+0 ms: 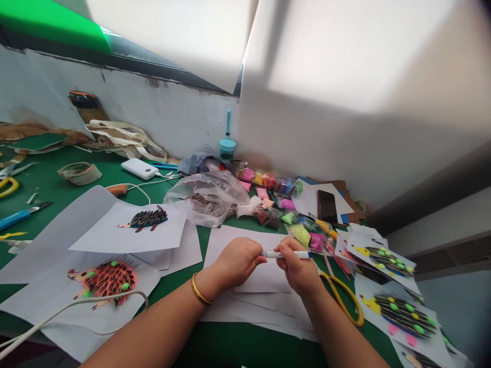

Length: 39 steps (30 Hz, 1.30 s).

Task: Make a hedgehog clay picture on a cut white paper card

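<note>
My left hand (pixel 241 260), with a yellow bangle at its wrist, is closed at the left end of a white pen (pixel 273 254). Whether a cap is inside those fingers is hidden. The pen's white barrel, with a blue end on the right, lies in the closed fingers of my right hand (pixel 294 263). Both hands are over white paper sheets (pixel 264 286) on the green table. Beside my right wrist are yellow-handled scissors (pixel 355 301).
Hedgehog pictures lie on paper left (pixel 109 278) and right (pixel 406 314). Behind are a clear plastic bag (pixel 207 197), coloured clay packets (pixel 301 234) and a black phone (pixel 327 206). A white cable (pixel 76 304) crosses the left side; a blue-handled cutter (pixel 17 220) lies far left.
</note>
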### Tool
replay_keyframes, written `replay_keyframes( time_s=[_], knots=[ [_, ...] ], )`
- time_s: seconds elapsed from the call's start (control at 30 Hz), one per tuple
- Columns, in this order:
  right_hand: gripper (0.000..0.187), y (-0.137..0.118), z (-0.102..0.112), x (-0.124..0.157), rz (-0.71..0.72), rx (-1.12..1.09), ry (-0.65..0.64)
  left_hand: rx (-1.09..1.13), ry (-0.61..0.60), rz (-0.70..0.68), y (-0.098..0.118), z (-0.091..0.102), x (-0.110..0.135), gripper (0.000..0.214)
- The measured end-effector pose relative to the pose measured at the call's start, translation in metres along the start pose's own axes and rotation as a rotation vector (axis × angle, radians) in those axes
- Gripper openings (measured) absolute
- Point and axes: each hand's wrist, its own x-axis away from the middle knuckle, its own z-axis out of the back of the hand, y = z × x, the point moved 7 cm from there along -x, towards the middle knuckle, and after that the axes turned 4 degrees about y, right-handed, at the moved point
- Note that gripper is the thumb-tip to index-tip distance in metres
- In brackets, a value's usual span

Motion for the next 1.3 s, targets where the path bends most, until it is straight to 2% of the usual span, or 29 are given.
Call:
replay_keyframes(
  time_s=[0.13, 0.23, 0.4, 0.5, 0.6, 0.77, 0.87, 0.93, 1.0, 1.07, 1.2, 1.3],
  knots=[
    [0.029, -0.003, -0.002, -0.001, 0.028, -0.029, 0.014, -0.103, 0.107, 0.001, 0.003, 0.010, -0.001, 0.036],
    [0.028, -0.006, -0.005, -0.001, 0.042, -0.048, 0.015, -0.051, 0.127, -0.006, 0.003, 0.010, -0.001, 0.040],
    [0.029, -0.009, -0.008, 0.000, 0.032, -0.088, -0.032, 0.277, 0.048, -0.008, -0.002, 0.001, 0.004, 0.046],
    [0.029, -0.005, -0.005, -0.001, 0.021, -0.048, -0.052, 0.363, -0.027, 0.033, -0.005, -0.006, 0.005, 0.042],
    [0.028, 0.002, -0.003, -0.002, 0.019, -0.036, -0.032, 0.299, -0.057, 0.075, -0.008, -0.009, 0.003, 0.037],
    [0.027, 0.001, -0.005, -0.002, 0.057, -0.071, 0.000, 0.195, 0.008, 0.084, -0.006, -0.003, 0.000, 0.034],
    [0.026, -0.020, 0.013, -0.005, 0.115, -0.056, 0.047, 0.374, -0.020, 0.105, -0.016, 0.002, 0.002, 0.038],
    [0.028, -0.040, 0.034, -0.009, 0.181, -0.086, 0.124, 0.559, 0.042, 0.230, -0.036, 0.010, 0.006, 0.042],
    [0.029, -0.055, 0.052, -0.011, 0.247, -0.127, 0.208, 0.617, 0.206, 0.407, -0.059, 0.020, 0.011, 0.040],
    [0.023, -0.055, 0.059, -0.012, 0.251, -0.157, 0.310, 0.601, 0.275, 0.436, -0.065, 0.022, 0.012, 0.038],
    [0.024, -0.032, 0.032, -0.009, 0.183, -0.107, 0.222, 0.471, 0.194, 0.407, -0.062, 0.007, 0.009, 0.035],
    [0.021, -0.018, 0.023, -0.004, 0.154, -0.025, 0.186, 0.316, 0.115, 0.435, -0.070, 0.000, 0.010, 0.033]
  ],
)
